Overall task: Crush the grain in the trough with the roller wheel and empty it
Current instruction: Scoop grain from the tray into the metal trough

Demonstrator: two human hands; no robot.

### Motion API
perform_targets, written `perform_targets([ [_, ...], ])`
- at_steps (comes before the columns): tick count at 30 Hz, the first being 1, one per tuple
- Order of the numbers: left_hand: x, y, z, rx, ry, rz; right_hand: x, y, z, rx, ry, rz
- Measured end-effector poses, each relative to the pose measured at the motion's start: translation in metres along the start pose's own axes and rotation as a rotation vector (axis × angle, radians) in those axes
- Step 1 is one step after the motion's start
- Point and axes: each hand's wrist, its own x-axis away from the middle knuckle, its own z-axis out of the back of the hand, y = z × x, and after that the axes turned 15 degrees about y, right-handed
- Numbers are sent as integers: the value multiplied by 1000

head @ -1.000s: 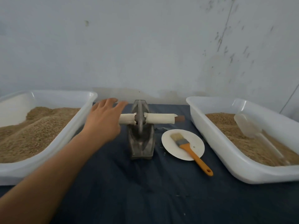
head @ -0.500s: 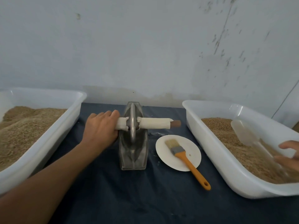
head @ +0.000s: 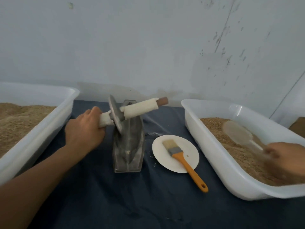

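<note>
Dark blue cloth (head: 148,204) over the table, creased in places. At far left, a white tub (head: 41,138) heaped with tan grain. At centre, a metal trough (head: 127,156), long and narrow, lengthwise toward the wall. Just right of the trough, a white round plate (head: 165,161); across the plate, an orange-handled brush (head: 184,160), bristles on the plate, handle end past the rim on the cloth. At far right, a second white tub (head: 222,166) with grain, near the plate but apart. Scattered crumbs (head: 152,134) on the cloth between trough and right tub.
</note>
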Motion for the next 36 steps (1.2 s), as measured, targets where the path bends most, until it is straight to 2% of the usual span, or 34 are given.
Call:
perform_targets([
  [2,0,-1,-3,4,21,14,8,-20,19,-42,104,-57],
  [4,-2,-3,-5,5,32,14,13,-27,36,-65,139,-79],
  [11,-8,-1,-5,83,-58,59,23,-23,73,-441,-13,-233],
  [17,-14,5,2,59,-107,78,14,11,100,-332,-21,-310],
  [21,-13,14,7,62,-126,102,7,-2,90,-363,-66,-298],
  [25,-12,17,11,65,-138,113,-1,-34,70,-469,-180,-281],
  [32,-11,20,13,66,-152,133,-16,-90,38,-671,-278,-383],
  [36,-9,17,9,40,-82,96,-26,-113,23,-794,-245,-477],
])
